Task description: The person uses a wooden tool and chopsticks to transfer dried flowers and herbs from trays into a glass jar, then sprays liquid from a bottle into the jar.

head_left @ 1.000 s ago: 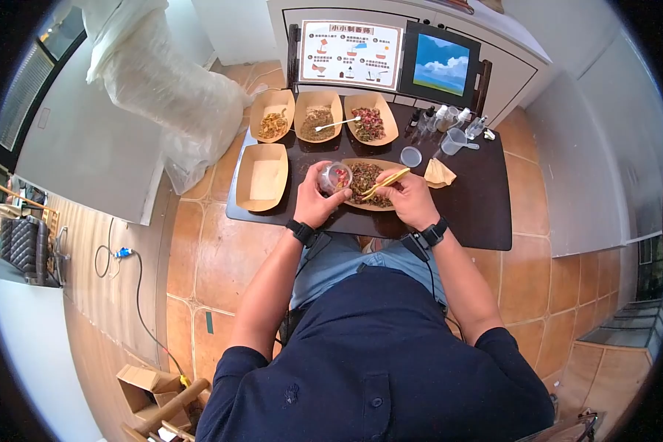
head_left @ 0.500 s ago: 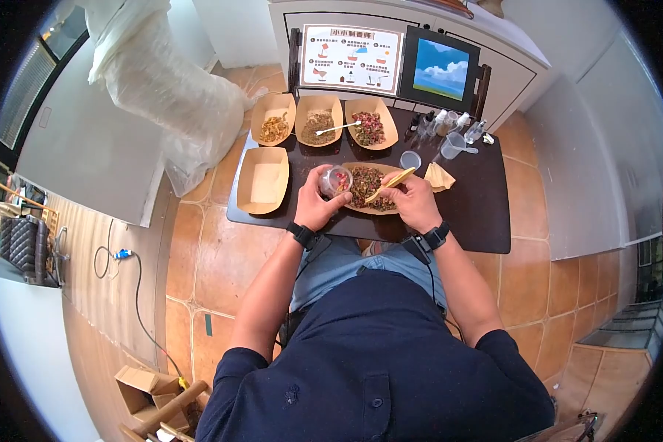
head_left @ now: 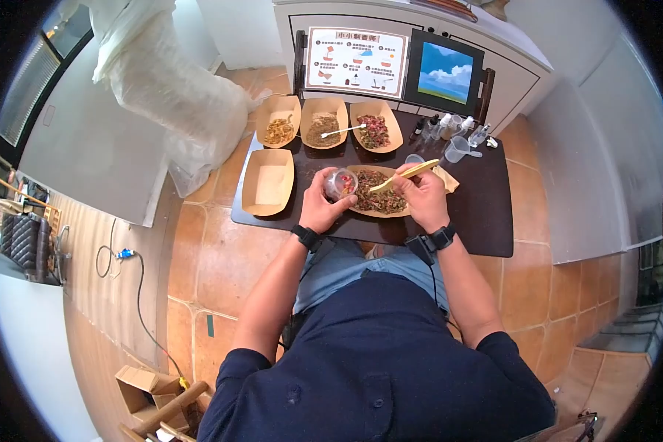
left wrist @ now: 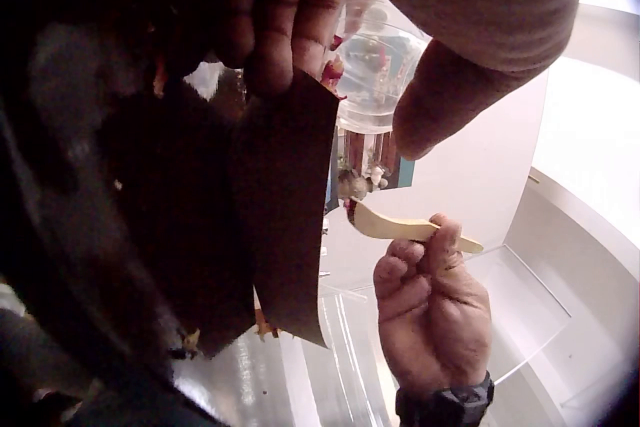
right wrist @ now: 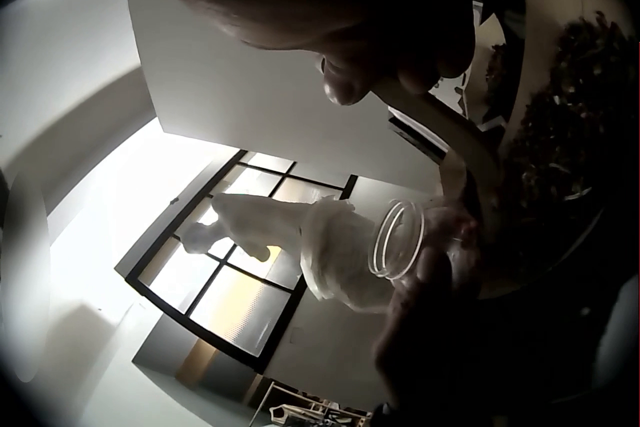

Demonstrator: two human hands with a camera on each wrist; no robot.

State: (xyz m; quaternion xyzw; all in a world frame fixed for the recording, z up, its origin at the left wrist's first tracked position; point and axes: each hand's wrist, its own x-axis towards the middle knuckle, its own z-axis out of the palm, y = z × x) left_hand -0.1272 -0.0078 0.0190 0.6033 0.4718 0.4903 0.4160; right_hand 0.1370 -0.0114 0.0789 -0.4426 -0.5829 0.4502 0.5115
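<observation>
My left hand (head_left: 320, 206) grips a small clear plastic jar (head_left: 340, 183), tilted, with some red dried petals inside. Between the thumb and fingers of my right hand (head_left: 426, 199) is a pale yellow wooden scoop (head_left: 418, 169). Its curved tip points left toward the jar and overlaps the paper tray (head_left: 390, 214) in the head view. Dried flower and leaf bits (head_left: 376, 200) fill that tray, directly between the two hands. Dark red bits show at the tip of the scoop (left wrist: 395, 227) in the left wrist view.
Three paper trays of dried material stand at the back, one with a white spoon (head_left: 342, 131) across it. An unfilled paper tray (head_left: 267, 184) is at left. Small bottles (head_left: 442, 127), a measuring cup (head_left: 458, 149) and a round lid (head_left: 414, 158) lie at right.
The right hand has shifted slightly right, and the scoop has come up from the dried bits, now covering part of the lid. The left hand keeps hold of the jar. The head view has shifted slightly.
</observation>
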